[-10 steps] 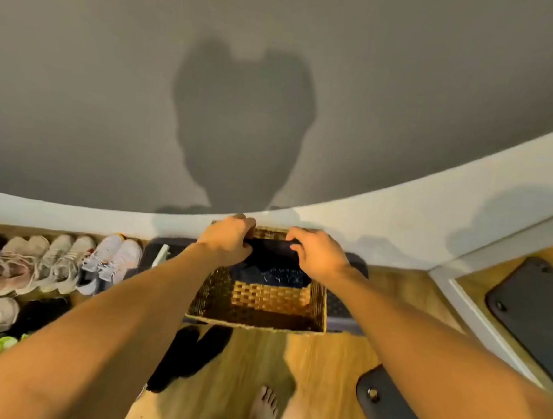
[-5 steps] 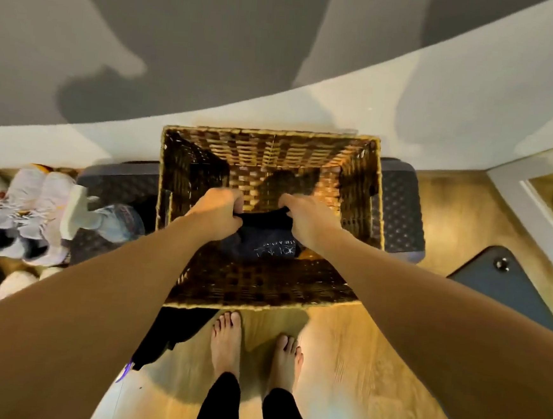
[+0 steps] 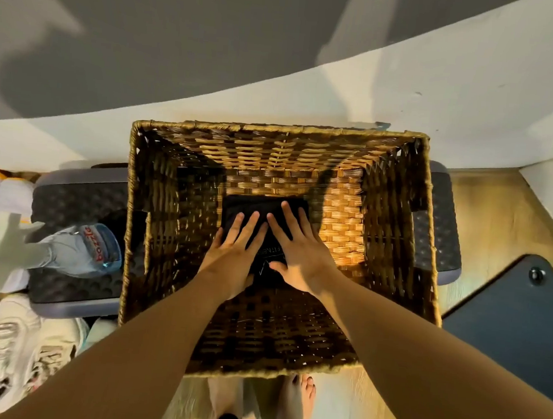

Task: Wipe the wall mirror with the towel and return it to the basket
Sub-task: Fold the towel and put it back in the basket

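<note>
We look down along our arms at a grey wall (image 3: 215,39) with a white skirting band (image 3: 409,97) at its foot, and at the wooden floor (image 3: 486,219) below it. On that floor, against the wall, lies a dark textured step platform (image 3: 80,204) with a grey rim, and on it stands the large woven wicker basket (image 3: 398,238), square and deep, its rim just short of the skirting. The basket holds one thing only that we can see: the dark folded towel (image 3: 262,208), lying flat on the basket's bottom toward the middle, with faint pale lettering partly covered by our hands. Our left hand (image 3: 232,255) and right hand (image 3: 298,257) both rest flat on the towel, palms down, fingers spread and straight, side by side; neither is closed around the cloth. To the right of the basket a dark flat mat (image 3: 517,327) lies on the floor. To the left, several pale sneakers (image 3: 3,346) stand in rows, and a clear spray bottle (image 3: 76,250) with red lettering lies on its side on the platform, just beside the basket's wall. Our bare feet (image 3: 292,405) show below the near rim.
</note>
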Demonstrator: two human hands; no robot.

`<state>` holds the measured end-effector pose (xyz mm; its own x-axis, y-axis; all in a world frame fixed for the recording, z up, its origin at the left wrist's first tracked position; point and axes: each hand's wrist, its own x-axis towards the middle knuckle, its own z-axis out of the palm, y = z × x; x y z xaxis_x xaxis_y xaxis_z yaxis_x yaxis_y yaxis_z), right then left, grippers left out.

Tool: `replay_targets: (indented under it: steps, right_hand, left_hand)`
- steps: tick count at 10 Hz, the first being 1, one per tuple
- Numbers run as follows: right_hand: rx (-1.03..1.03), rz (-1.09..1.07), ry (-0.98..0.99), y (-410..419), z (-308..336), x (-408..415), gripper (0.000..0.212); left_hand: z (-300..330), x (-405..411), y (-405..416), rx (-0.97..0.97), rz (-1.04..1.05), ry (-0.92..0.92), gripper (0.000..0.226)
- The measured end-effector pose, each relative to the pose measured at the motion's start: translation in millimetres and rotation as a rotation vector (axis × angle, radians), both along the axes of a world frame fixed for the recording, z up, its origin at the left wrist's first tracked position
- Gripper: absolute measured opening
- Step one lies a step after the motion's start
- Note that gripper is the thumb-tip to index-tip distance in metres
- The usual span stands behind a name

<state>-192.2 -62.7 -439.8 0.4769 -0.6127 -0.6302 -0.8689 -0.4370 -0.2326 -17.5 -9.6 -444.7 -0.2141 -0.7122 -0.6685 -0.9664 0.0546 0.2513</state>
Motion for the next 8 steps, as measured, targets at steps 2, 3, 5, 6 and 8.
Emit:
replay_targets:
  steps: [2, 3, 5, 6, 8]
  right_hand:
    - [-0.161, 0.115, 0.006, -3, -17, 3, 0.098]
    - [-0.162, 0.079, 0.019, -2, -15, -2, 0.091]
    - [-0.076, 0.05, 0.124, -4, 15, 18, 0.079]
    - [-0.09, 0.073, 0.109, 1, 51, 13, 0.07]
    - [-0.131, 0.032, 0.017, 4, 167, -4, 0.056]
  left_hand:
    - [-12, 2, -6, -0.117, -0.083, -0.13, 0.115]
    - [-14, 10, -15, -0.025, -0.011, -0.168, 0.116]
    - [18, 6, -31, 0.084, -0.083, -0.252, 0.104]
    - [60, 3, -31, 0.1, -0.072, -0.204, 0.084]
    - [168, 7, -16, 0.038, 0.002, -0.058, 0.042]
